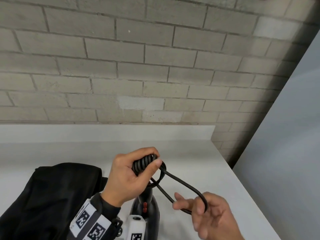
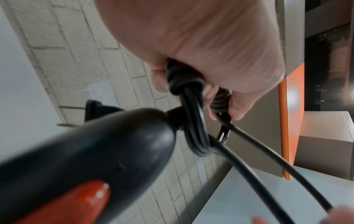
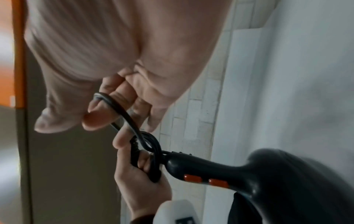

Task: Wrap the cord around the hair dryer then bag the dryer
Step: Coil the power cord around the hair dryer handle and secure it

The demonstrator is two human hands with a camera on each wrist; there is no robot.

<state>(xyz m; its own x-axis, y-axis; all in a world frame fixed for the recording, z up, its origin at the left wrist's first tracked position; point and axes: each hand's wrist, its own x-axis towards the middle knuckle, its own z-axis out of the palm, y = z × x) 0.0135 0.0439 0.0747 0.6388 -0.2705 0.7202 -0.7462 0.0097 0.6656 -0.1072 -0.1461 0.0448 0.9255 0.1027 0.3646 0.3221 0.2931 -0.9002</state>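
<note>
My left hand (image 1: 138, 165) grips a tight bundle of coiled black cord (image 1: 144, 161) just above the handle end of the black hair dryer (image 1: 146, 203). The dryer has red switches and stands handle-up below that hand. From the bundle a loose loop of cord (image 1: 187, 186) runs right to my right hand (image 1: 194, 204), whose thumb and fingers pinch the bend of the loop. In the left wrist view the dryer handle (image 2: 99, 148), the coiled cord (image 2: 184, 84) and the plug (image 2: 93, 109) show. The right wrist view shows the loop (image 3: 113, 104) over my fingers. The black bag (image 1: 52, 196) lies at the left.
A white table (image 1: 216, 170) carries everything, with a raised ledge along the back under a grey brick wall (image 1: 138, 66). The table's right edge runs diagonally down to the right beside a pale grey panel (image 1: 285, 135). Marker-tagged wrist cameras (image 1: 90, 222) sit low in view.
</note>
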